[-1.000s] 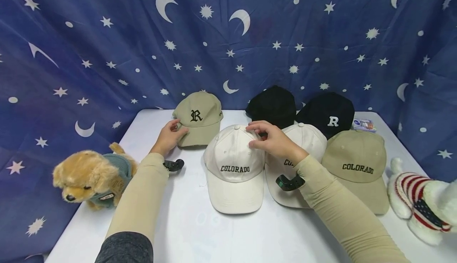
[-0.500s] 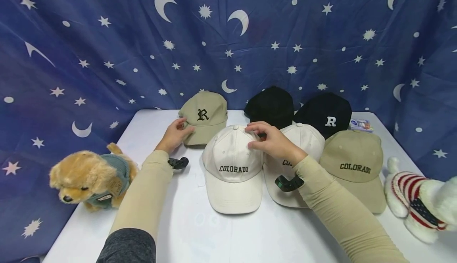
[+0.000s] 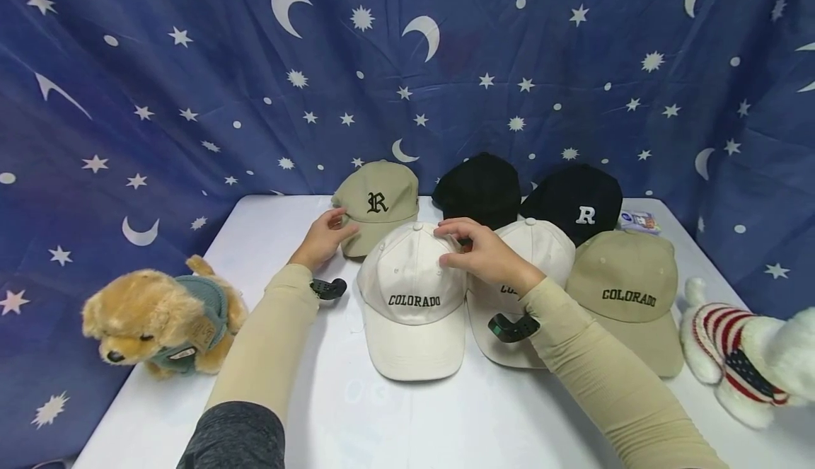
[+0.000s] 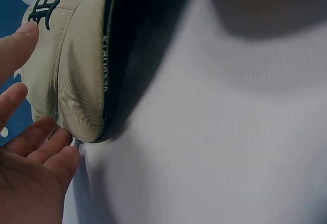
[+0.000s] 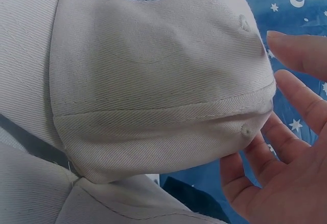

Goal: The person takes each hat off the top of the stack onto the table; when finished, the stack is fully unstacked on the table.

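A tan cap [image 3: 395, 197] with a black letter R sits at the table's back left. My left hand [image 3: 321, 239] touches its left side, fingers loosely spread; in the left wrist view the thumb lies over the cap's front, the other fingers along its edge. The front white COLORADO cap [image 3: 410, 271] stands at the middle, bill toward me. Beside its upper right is my right hand [image 3: 487, 253], fingers relaxed; the right wrist view shows the fingertips against the crown of that white cap [image 5: 168, 75]. A second white cap [image 3: 541, 246] is partly hidden behind my right hand and wrist.
A tan COLORADO cap [image 3: 627, 271] stands at right. Behind are a black cap [image 3: 480, 189], a dark R cap [image 3: 569, 200] and a small packet [image 3: 639, 221]. A golden plush dog [image 3: 146, 313] is at left, a white plush toy [image 3: 741, 349] at right.
My left hand and the tan R cap have moved to the right, closer to the front white cap. My right hand stays at the white cap. The whole head view has shifted slightly.
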`<state>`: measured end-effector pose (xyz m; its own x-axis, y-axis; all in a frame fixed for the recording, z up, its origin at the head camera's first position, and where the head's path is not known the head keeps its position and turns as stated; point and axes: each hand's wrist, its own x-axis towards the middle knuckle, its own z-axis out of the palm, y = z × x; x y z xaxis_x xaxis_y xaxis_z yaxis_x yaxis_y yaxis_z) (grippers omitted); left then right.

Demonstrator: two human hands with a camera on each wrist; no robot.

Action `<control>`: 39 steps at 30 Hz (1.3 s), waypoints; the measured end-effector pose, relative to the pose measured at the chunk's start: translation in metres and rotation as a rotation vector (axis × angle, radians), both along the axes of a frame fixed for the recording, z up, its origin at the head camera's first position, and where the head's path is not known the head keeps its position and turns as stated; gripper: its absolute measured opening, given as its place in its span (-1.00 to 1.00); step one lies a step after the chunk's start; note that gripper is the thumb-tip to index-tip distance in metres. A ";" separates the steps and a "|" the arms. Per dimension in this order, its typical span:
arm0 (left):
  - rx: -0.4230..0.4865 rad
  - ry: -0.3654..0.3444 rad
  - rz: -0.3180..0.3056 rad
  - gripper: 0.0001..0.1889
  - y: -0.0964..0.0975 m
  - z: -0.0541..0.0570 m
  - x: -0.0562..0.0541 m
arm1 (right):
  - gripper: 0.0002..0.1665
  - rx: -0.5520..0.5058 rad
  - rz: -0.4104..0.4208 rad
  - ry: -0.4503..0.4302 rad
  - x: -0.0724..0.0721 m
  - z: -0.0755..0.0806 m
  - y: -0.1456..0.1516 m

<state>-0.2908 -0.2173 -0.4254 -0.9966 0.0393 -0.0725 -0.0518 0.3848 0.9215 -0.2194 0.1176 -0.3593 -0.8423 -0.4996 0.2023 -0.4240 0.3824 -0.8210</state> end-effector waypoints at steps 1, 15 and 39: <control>0.003 0.005 -0.005 -0.25 0.001 0.000 -0.001 | -0.48 0.001 -0.002 0.001 0.000 0.000 0.000; -0.004 -0.004 -0.060 -0.26 0.019 -0.001 -0.006 | -0.48 -0.014 0.007 0.008 0.003 -0.001 0.001; -0.161 0.077 -0.117 -0.31 0.011 0.024 0.007 | -0.45 -0.003 0.001 0.036 0.006 0.010 0.018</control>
<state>-0.2841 -0.2065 -0.4013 -0.9888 0.1490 -0.0108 0.0701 0.5264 0.8474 -0.2133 0.1355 -0.3496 -0.8340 -0.4996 0.2343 -0.4538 0.3794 -0.8063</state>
